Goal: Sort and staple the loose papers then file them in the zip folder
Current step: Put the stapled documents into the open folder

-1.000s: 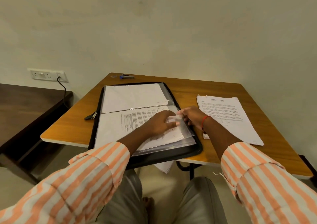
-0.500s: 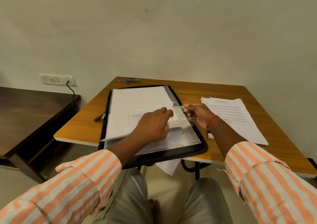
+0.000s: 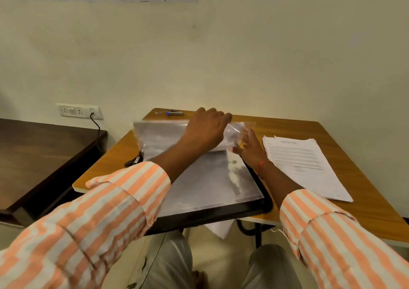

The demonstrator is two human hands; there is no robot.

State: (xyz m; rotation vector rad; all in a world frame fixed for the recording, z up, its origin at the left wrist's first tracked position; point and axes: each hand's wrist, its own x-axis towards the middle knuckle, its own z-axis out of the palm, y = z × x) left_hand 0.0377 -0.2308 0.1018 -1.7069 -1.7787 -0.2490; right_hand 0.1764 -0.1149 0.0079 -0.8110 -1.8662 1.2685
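Zip folder (image 3: 254, 210), open on the table (image 3: 287, 126): its filled clear sleeve (image 3: 159, 138) has been flipped away under the left hand (image 3: 205, 131), fingers close together, edge pinched by the right hand (image 3: 250, 153), and the next pocket (image 3: 210, 182) is bared for filing

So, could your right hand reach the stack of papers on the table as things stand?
Probably yes: the right hand is just beside the stack of papers, nothing between them, though it seems to hold the plastic sleeve.
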